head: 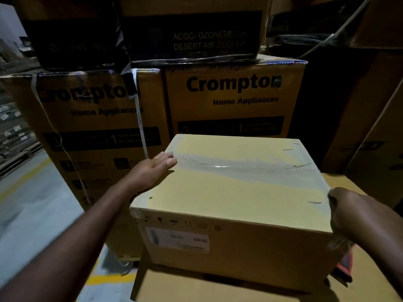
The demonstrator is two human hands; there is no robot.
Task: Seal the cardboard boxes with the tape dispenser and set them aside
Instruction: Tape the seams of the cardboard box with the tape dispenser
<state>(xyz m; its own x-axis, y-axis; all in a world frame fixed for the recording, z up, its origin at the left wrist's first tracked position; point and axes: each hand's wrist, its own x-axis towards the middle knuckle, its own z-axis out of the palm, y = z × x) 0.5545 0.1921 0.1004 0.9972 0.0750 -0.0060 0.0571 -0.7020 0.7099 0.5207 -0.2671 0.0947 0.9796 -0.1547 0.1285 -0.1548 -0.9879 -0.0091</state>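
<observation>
Sealing step, near its end. A box [229, 192] sits between the two hands, on a wider carton [218, 286]. A strip of clear tape [239, 168] covers the top seam from the left hand's side to the right hand's.

The left hand [152, 168] lies flat with straight fingers, pressing the tape end at the box's far left edge. The right hand [357, 212] curls over the near right edge, thumb on the corner. It appears to grip the dispenser [346, 261], whose red body and roll show just under it against the box's right side. Its fingers are hidden.

The tape seems to be running down over the right edge. The next move probably calls for a firm pull to cut the tape on the dispenser's blade while the left hand holds the box. The free end then needs smoothing before the box is lifted aside. Printed cartons [235, 99] are stacked beyond both hands.
</observation>
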